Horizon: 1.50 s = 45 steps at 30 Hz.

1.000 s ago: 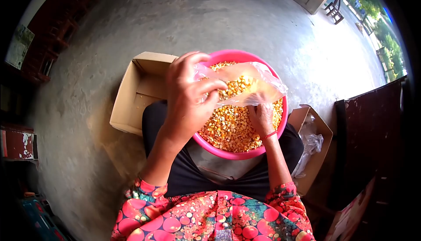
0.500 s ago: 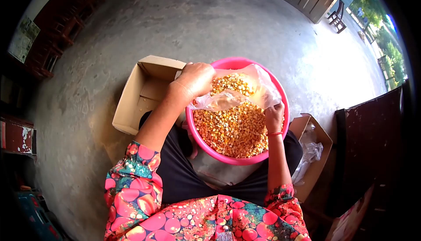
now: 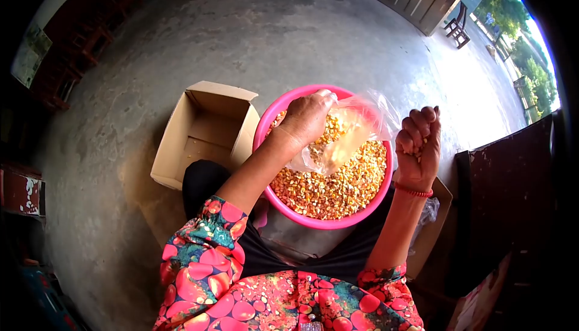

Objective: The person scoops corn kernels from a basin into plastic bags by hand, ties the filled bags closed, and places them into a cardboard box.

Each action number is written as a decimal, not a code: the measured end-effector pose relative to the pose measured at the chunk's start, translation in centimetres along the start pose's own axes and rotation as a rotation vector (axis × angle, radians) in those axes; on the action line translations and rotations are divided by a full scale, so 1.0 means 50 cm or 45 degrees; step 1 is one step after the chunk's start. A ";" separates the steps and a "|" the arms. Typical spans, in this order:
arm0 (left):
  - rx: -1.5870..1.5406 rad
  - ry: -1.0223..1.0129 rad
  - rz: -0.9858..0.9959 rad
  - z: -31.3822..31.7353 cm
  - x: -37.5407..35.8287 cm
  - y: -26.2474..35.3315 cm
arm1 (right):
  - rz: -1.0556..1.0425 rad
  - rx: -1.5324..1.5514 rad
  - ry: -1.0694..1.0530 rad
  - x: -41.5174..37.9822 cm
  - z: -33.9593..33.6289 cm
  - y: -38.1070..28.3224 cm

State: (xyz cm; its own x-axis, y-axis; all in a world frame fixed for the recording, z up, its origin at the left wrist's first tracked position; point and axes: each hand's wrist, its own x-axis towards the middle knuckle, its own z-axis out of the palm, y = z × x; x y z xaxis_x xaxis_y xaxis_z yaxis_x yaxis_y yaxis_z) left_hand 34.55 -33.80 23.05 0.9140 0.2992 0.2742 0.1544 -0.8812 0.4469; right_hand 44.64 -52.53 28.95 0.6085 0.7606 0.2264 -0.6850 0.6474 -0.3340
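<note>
at round pink plastic basin (image 3: 329,223), pinching clear plastic bag (image 3: 348,137) with left hand (image 3: 307,118), clasping yellow kernels (image 3: 418,155) in right hand (image 3: 425,161).

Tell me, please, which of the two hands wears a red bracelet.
The right hand, to the right of the tub: the red bracelet circles its wrist. The left hand, gripping the bag, shows none.

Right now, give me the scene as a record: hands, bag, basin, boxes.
left hand: gripping clear plastic bag
bag position: over the basin
right hand: raised beside the basin, fingers curled, loose kernels in it
basin: pink, round, holding corn
left box: cardboard, open-topped
right box: partly hidden by right forearm, crumpled plastic inside
</note>
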 end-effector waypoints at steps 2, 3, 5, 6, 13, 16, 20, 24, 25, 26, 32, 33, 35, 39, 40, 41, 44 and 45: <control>-0.052 0.056 0.015 0.004 0.004 -0.002 | 0.080 -0.125 -0.061 0.012 0.046 0.044; -0.059 0.061 0.012 0.014 0.000 -0.012 | 0.171 -0.179 -0.017 0.022 0.049 0.078; -0.240 0.267 0.098 0.030 -0.002 -0.039 | 0.352 -0.262 0.068 0.056 0.009 0.143; -0.257 0.171 0.011 0.002 -0.006 -0.025 | 0.443 -0.299 0.112 0.073 -0.022 0.167; -0.275 0.216 -0.077 -0.012 -0.030 -0.064 | 0.375 -0.716 0.434 0.148 -0.195 0.198; -0.300 0.112 -0.076 -0.025 -0.039 -0.063 | 0.322 -0.806 0.527 0.168 -0.215 0.184; -0.242 0.076 -0.061 -0.020 -0.046 -0.062 | 0.360 -0.908 0.505 0.198 -0.258 0.153; -0.274 0.226 -0.023 -0.002 -0.064 -0.055 | 0.240 -1.048 0.665 0.212 -0.301 0.129; -0.266 0.176 -0.075 0.011 -0.066 -0.063 | 0.217 -1.045 0.644 0.216 -0.315 0.122; -0.257 0.127 -0.128 0.009 -0.068 -0.063 | 0.245 -1.028 0.625 0.214 -0.315 0.114; -0.260 0.405 -0.205 -0.023 -0.076 -0.070 | 0.321 -0.796 0.433 0.220 -0.329 0.140; -0.253 0.315 -0.298 -0.036 -0.082 -0.071 | 0.339 -0.720 0.347 0.221 -0.333 0.146; -0.230 0.225 -0.400 -0.042 -0.093 -0.080 | 0.336 -0.649 0.329 0.218 -0.331 0.162; -0.306 0.100 -0.464 -0.066 -0.091 -0.064 | 0.205 -0.814 0.429 0.194 -0.298 0.186; -0.306 0.103 -0.463 -0.050 -0.089 -0.076 | 0.205 -0.815 0.426 0.193 -0.297 0.185; -0.567 0.152 -0.377 -0.042 -0.085 -0.081 | 0.187 -0.901 0.353 0.190 -0.283 0.185; -1.119 0.125 -0.344 -0.022 -0.086 -0.081 | 0.111 -1.141 0.206 0.170 -0.240 0.187; -1.304 0.165 -0.355 -0.018 -0.084 -0.081 | 0.053 -1.291 0.130 0.161 -0.220 0.188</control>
State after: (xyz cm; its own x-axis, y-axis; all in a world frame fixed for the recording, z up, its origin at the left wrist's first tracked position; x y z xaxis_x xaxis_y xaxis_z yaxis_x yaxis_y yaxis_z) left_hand 29.73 -31.16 20.86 0.8389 0.5324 0.1133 -0.0920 -0.0665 0.9935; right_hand 47.51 -40.84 17.55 0.6555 0.7433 0.1336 -0.0734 0.2388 -0.9683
